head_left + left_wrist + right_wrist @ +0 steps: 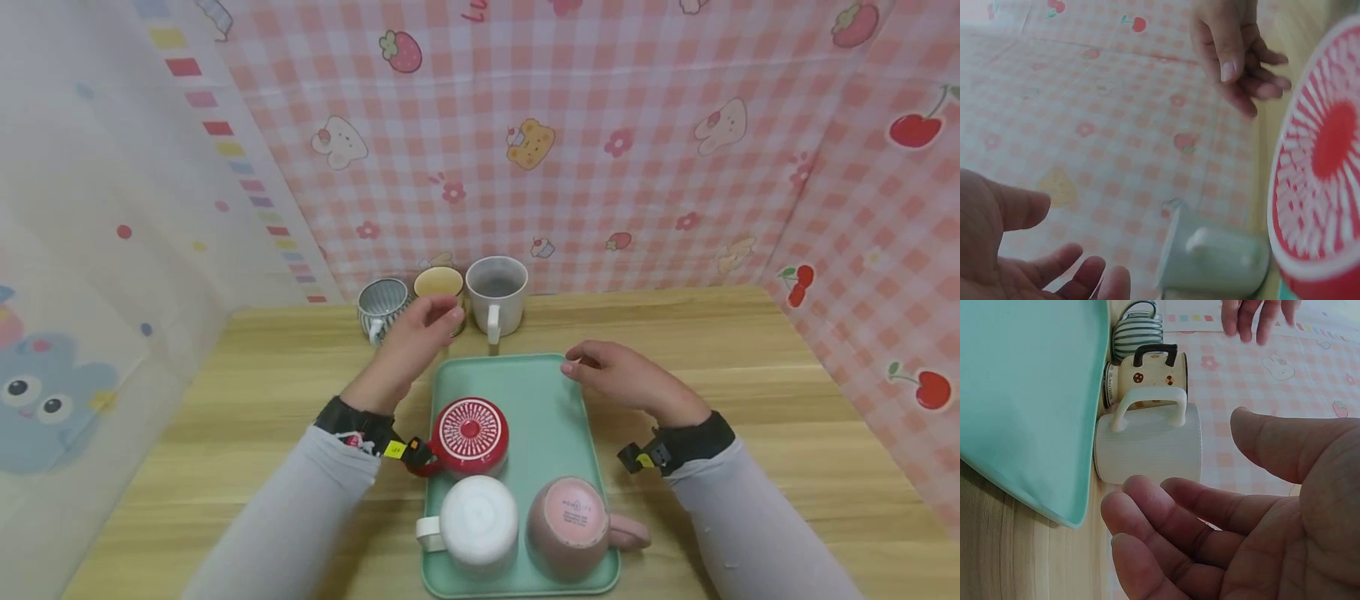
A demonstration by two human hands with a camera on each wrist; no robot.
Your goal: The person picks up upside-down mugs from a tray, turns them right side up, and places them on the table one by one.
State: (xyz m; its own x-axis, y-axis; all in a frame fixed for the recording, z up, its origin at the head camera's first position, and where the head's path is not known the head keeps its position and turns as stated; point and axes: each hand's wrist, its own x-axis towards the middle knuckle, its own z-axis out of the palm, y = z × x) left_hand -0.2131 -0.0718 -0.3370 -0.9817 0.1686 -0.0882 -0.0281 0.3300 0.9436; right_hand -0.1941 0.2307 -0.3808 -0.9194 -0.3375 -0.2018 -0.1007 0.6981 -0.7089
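Note:
My left hand [408,350] hovers in front of the cream mug [1147,376] with a dark handle, its fingers loosely bent around nothing. Over the far right corner of the mint-green tray [543,408] is my right hand [626,379], also holding nothing, fingers relaxed. Three mugs lie bottom-up on the tray: a red mug [471,429] with a white ray pattern, a white mug [478,521] and a pink mug [572,525]. Behind the tray a grey-striped mug [382,302] and a tall white mug [498,292] stand upright, either side of the cream one.
The wooden tabletop [720,358] extends on both sides of the tray. A pink checked cloth [600,200] hangs at the back and right, and a pale cloth [90,208] at the left. Handles of the red and pink mugs stick out past the tray's sides.

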